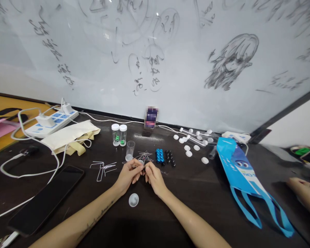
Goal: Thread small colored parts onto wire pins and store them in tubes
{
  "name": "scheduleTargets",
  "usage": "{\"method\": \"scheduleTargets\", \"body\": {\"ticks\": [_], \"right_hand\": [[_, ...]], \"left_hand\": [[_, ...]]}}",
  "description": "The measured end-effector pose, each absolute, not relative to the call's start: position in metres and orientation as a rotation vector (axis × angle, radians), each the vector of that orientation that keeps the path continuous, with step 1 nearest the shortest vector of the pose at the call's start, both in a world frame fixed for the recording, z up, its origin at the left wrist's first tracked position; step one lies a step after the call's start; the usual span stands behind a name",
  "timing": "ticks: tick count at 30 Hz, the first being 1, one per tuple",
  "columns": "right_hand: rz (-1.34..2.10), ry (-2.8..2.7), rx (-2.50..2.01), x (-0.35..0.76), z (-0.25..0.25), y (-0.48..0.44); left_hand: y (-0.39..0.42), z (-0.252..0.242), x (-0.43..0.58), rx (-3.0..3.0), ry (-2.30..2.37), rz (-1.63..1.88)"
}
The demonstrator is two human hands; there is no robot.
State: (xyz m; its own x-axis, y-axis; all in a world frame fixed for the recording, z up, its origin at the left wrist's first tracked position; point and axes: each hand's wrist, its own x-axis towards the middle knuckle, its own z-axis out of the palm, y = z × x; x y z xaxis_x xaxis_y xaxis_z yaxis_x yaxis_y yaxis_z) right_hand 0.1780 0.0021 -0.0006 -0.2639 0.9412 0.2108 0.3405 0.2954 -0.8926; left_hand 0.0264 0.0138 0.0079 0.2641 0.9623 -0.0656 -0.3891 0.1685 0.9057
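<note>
Near the middle of the dark table [155, 206], my left hand [130, 174] pinches something thin, probably a wire, too small to make out clearly. My right hand [154, 177] is closed beside it, with a small dark piece at its fingertips. The two hands nearly touch. Just beyond them lies a pile of thin wires [144, 155], next to an open clear tube [130, 150]. Blue beads [159, 155] and black beads [169, 157] stand in rows to the right. A small white cup [133, 199] sits below my hands. Bent wires [101, 168] lie at left.
Two capped tubes with green pieces [119, 135] stand behind. White caps [188, 153] and clear tubes [196, 139] are scattered at right, near a blue bag [237, 168]. A phone [48, 199], cables and a power strip [54, 120] occupy the left. Another person's hand [303, 193] shows far right.
</note>
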Motion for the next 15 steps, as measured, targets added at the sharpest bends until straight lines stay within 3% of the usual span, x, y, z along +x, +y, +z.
{"method": "scheduleTargets", "body": {"ticks": [15], "right_hand": [[0.975,-1.762,-1.142,0.1769,0.0013,0.0032]], "left_hand": [[0.0159,0.0016,0.0244,0.882,0.741,1.119]]}}
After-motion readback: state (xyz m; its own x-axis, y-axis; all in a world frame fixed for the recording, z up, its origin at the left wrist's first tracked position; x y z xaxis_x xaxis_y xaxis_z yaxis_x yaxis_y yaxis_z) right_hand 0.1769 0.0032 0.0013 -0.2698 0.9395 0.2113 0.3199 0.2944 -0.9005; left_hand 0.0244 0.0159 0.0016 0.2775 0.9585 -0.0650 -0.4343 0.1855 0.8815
